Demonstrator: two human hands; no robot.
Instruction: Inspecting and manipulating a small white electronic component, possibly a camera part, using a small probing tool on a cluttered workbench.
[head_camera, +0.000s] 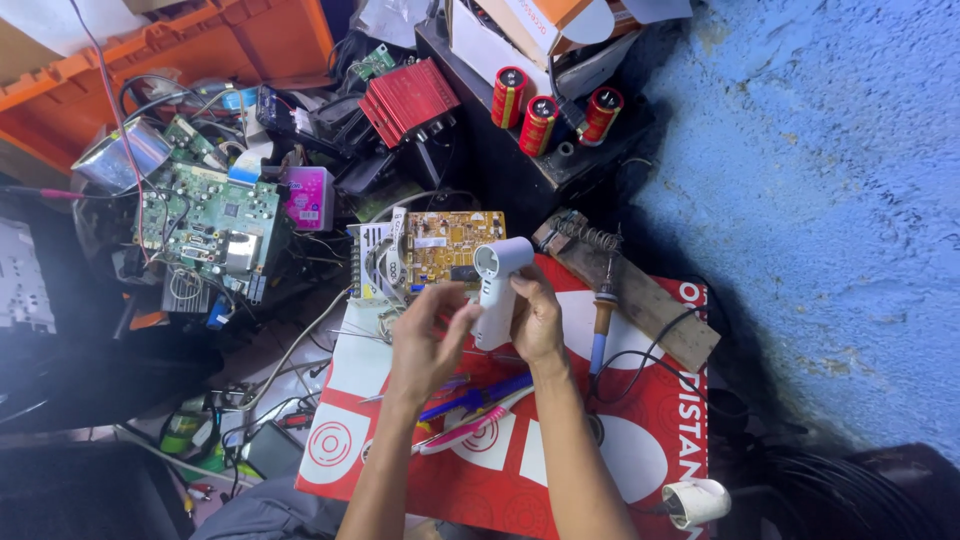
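Nearest camera, red-and-white printed mat under both forearms; blue and pink tools lie on it. Left hand fingers curled, fingertips touching lower side of white plastic device. Right hand wraps device body, holding it upright above mat. Just right, soldering iron rests on wooden strip. Behind device, yellow circuit board. Farther left, green circuit board. Farthest, three red capacitors.

Three red capacitors on black box; soldering iron near green circuit board.
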